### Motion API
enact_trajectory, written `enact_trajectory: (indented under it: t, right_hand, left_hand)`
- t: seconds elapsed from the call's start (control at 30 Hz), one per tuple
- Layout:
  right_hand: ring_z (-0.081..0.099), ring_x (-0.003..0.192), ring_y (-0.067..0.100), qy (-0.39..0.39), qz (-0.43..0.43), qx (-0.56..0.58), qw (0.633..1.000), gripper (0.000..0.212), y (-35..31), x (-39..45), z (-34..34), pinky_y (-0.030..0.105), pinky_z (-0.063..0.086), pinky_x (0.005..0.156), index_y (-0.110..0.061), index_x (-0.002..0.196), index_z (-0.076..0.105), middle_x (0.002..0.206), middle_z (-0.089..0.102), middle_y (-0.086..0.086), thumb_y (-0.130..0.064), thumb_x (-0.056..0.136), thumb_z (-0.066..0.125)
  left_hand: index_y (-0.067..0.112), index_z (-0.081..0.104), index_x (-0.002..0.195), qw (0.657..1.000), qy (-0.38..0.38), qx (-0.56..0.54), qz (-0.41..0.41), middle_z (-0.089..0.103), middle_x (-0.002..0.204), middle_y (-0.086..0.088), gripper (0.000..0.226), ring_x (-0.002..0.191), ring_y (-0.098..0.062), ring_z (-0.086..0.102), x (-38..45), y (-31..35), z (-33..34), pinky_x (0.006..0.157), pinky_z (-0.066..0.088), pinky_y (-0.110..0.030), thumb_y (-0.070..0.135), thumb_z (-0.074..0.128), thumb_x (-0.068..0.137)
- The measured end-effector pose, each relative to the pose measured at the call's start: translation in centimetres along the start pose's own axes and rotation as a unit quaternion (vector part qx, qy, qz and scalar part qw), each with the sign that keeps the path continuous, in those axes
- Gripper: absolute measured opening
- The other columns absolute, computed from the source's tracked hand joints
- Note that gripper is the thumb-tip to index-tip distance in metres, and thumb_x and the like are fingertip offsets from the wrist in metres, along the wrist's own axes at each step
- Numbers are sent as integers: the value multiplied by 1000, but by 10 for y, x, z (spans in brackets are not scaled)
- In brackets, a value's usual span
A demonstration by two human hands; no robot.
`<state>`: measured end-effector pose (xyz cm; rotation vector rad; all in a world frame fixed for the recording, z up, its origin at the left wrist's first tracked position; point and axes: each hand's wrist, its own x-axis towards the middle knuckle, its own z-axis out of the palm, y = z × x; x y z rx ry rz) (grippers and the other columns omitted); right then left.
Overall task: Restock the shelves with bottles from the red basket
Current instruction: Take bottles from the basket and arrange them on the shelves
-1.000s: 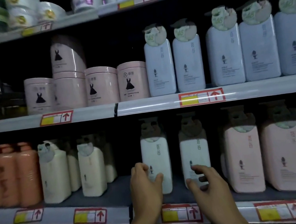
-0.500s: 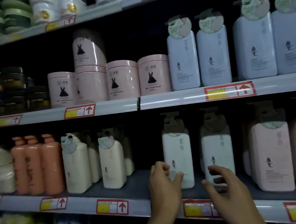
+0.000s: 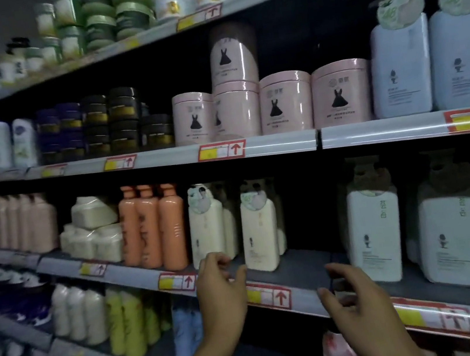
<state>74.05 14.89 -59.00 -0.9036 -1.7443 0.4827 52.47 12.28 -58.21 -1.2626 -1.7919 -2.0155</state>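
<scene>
Both of my hands hover in front of the third shelf's front edge and hold nothing. My left hand has loosely curled fingers just below a cream pump bottle. A second cream bottle stands to the right of that hand. My right hand hangs with relaxed fingers before a bare stretch of shelf, left of two white pump bottles. No red basket is in view.
Orange bottles stand left of the cream ones. Pink tubs and pale blue bottles fill the shelf above. Yellow and blue bottles sit on the shelf below. A dark gap lies between the cream and white bottles.
The view has swung left. Both hands have come off the two white bottles and now hover left of them at the shelf edge, holding nothing.
</scene>
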Motion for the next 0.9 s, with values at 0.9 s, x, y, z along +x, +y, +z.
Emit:
enact_trajectory:
  t: [0.9]
  right_hand:
    - [37,141,2,-66,-76,-160,982,52,-24,40,101,16,37,106,-36,149,40,163,16,-22,-36,99,54]
  left_hand:
    - [12,58,133,999,-24,12,-39,67,127,-7,54,114,-23,64,72,-76,-6,99,54,-43,5,77,82]
